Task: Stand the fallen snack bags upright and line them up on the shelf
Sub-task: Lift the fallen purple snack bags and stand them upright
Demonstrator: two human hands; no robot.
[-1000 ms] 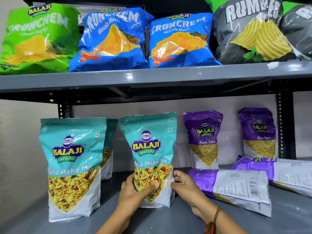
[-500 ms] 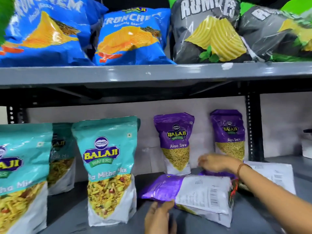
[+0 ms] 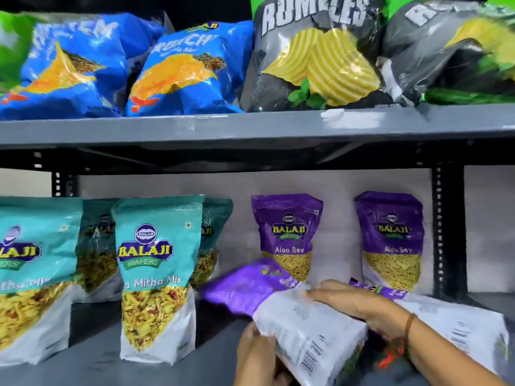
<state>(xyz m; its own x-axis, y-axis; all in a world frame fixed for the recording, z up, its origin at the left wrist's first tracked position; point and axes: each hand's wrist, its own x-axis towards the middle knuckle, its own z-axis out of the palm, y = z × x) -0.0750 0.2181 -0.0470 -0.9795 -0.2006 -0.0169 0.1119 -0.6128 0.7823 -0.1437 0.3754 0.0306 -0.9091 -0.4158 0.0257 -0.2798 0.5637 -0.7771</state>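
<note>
The upper shelf (image 3: 250, 126) carries blue and grey crisp bags; the work is on the lower shelf (image 3: 97, 363). Along its left half, teal snack bags (image 3: 156, 274) stand upright in a front row, with more behind them. Against the back edge on the right, two purple bags (image 3: 287, 235) stand upright, well apart.

The purple bag in hand (image 3: 292, 324) sits near the front edge, right of the middle, tilted with its printed back and barcode facing up and its top end raised toward the teal row. The right hand (image 3: 354, 305) lies over its upper side with fingers pressed on the film; the left hand (image 3: 259, 355) cups it from below at the front. Both are grasping it.

Another fallen bag (image 3: 457, 321) lies flat behind the right wrist, near the right edge.

Judged from here, swinging the held bag up could knock its top into the nearest teal bag and topple it. The slippery film may also slide through the hands, and a slack base could let the bag flop again.
</note>
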